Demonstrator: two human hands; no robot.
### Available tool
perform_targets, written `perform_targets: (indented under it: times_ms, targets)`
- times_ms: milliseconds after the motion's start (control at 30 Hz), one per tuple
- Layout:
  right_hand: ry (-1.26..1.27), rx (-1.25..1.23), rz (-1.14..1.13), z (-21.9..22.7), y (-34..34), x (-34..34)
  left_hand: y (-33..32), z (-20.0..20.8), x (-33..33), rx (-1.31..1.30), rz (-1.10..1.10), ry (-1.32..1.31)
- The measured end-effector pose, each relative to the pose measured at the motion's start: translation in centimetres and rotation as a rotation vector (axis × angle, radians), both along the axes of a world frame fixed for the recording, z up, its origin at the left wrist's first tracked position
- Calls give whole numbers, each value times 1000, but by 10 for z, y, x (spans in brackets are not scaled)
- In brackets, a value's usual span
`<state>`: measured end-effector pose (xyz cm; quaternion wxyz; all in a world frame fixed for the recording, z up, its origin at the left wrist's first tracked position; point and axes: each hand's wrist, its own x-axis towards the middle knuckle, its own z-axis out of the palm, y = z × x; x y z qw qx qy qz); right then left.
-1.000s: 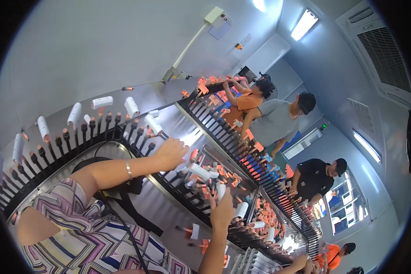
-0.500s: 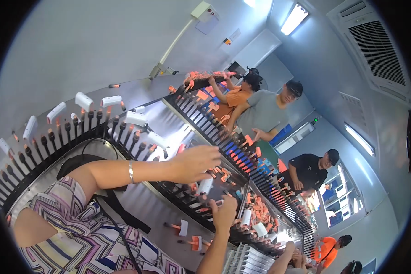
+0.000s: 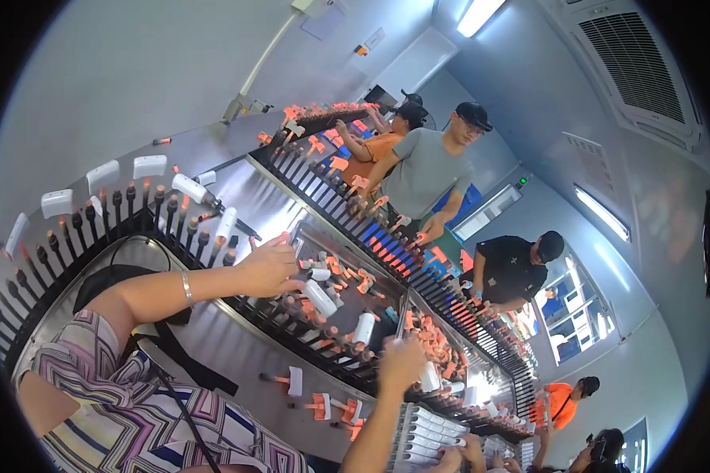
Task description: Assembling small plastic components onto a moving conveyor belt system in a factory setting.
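Note:
My left hand [image 3: 270, 268], with a silver bracelet on the wrist, hovers by the near left end of a dark tray [image 3: 386, 285]. Its thumb and loosely bent fingers look apart, with nothing visible between them. Close by, a long white plastic casing [image 3: 319, 299] lies among small orange plastic pieces [image 3: 361, 279]. A second white casing [image 3: 364, 328] rests farther right, near my right hand [image 3: 402, 364]. That hand is raised at the tray's near edge and smeared by motion, so its fingers and anything in them cannot be made out.
Upright black pegs [image 3: 118, 206] curve around my left, with white casings [image 3: 102, 175] behind them. Orange-and-white pieces [image 3: 318, 407] lie on the near metal surface. Silvery bars [image 3: 430, 437] stand at lower right. Across another peg row [image 3: 347, 221], a person in grey [image 3: 426, 169] works.
My left hand has drawn back leftward from over the tray, uncovering white casings and orange pieces. My right hand has shifted slightly and blurred. The whole view has turned a little.

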<state>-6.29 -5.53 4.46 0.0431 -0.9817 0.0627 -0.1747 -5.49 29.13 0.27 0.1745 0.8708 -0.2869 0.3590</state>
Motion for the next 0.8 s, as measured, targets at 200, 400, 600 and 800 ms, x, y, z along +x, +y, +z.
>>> perform_targets:
  times_ms: [200, 400, 600, 800]
  targets:
    - [-234, -168, 224, -55, 21, 10, -32, 33, -13, -187, -157, -144]
    - [-482, 185, 232, 17, 26, -24, -72, 18, 17, -76, -355, -179]
    - [-988, 38, 185, 61, -52, -24, -72, -18, 44, 58, -225, 92]
    - [-484, -14, 374, -57, -63, 22, -62, -20, 30, -51, -112, -58]
